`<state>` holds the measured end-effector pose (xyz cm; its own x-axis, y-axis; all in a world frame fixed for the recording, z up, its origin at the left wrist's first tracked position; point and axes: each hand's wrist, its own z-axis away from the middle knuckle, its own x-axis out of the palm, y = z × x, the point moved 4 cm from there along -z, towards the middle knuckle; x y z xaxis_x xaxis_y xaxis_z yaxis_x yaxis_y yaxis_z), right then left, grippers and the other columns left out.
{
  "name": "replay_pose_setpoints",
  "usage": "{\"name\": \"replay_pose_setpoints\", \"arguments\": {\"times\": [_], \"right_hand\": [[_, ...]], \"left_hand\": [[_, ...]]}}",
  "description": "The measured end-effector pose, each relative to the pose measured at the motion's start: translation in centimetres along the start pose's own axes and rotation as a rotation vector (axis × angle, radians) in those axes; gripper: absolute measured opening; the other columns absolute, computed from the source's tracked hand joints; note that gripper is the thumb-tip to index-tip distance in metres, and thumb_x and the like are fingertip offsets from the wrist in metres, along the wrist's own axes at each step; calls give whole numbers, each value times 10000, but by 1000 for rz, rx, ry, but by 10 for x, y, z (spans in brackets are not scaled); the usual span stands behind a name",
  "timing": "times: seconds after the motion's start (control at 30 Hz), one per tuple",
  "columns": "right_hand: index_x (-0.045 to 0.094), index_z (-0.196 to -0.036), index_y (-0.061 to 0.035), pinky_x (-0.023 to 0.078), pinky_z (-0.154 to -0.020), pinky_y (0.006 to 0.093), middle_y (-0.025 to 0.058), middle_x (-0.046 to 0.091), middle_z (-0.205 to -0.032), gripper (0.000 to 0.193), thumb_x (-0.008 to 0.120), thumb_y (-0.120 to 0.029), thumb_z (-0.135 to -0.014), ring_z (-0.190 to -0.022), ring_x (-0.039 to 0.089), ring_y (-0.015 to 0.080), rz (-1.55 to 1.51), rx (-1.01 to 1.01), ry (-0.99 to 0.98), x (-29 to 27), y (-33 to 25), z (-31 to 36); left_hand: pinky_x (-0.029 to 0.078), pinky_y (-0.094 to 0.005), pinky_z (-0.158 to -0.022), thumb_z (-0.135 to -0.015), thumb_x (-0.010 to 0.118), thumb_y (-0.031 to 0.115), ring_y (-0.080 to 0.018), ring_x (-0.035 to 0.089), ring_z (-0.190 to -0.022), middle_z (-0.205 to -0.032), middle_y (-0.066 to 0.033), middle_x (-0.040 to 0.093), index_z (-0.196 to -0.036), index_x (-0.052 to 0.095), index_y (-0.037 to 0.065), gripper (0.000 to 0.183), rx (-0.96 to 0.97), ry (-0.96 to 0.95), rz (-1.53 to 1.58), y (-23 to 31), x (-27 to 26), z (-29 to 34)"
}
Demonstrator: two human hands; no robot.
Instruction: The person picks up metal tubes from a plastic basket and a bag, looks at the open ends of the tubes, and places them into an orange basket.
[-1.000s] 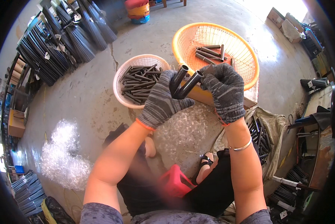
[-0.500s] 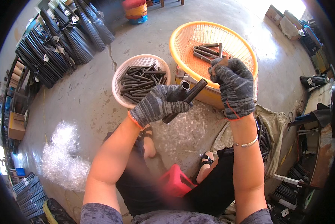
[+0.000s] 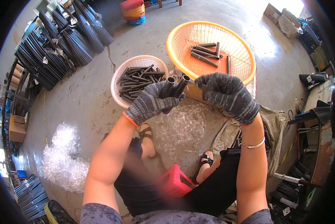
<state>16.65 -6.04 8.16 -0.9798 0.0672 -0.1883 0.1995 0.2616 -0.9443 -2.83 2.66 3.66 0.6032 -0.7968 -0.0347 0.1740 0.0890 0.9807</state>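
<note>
At the frame's centre, the left hand, in striped knit, grasps two smooth, hollow black tubes; the right hand's curled fingers pinch a thin flat piece.

Beneath you the grey concrete floor is showing a crack. Ahead, a pale perforated plastic basket is sitting on it, with a cardboard box standing nearby. On your left a heap of clear plastic scraps is glinting; thinner litter is spreading before you. Your black strappy sandals are resting there, and a beige sack is lying rightward.
</note>
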Motion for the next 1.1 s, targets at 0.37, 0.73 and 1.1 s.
{"name": "replay_pose_setpoints", "arguments": {"times": [0.37,0.73,1.1], "right_hand": [[631,-880,9,490,-666,288,124,639,-772,122,643,-4,-759,-684,603,165,233,-123,267,25,10,-4],[633,-832,3,485,-623,294,111,625,-715,85,643,10,-748,-619,594,173,211,-88,440,36,6,-6],[642,-869,18,487,-613,271,79,640,-718,125,623,41,-747,-650,599,124,132,-14,485,47,9,-10]], "left_hand": [[466,-275,-619,-754,758,61,-93,509,-680,-794,4,577,-1033,607,-4,324,201,152,-172,0,6,-4],[486,-409,-699,-733,709,81,-348,595,-792,-859,-173,602,-1041,604,18,332,763,363,-650,17,19,-1],[488,-407,-715,-725,694,54,-355,589,-794,-889,-167,589,-1052,577,7,350,799,493,-914,23,29,7]]}}
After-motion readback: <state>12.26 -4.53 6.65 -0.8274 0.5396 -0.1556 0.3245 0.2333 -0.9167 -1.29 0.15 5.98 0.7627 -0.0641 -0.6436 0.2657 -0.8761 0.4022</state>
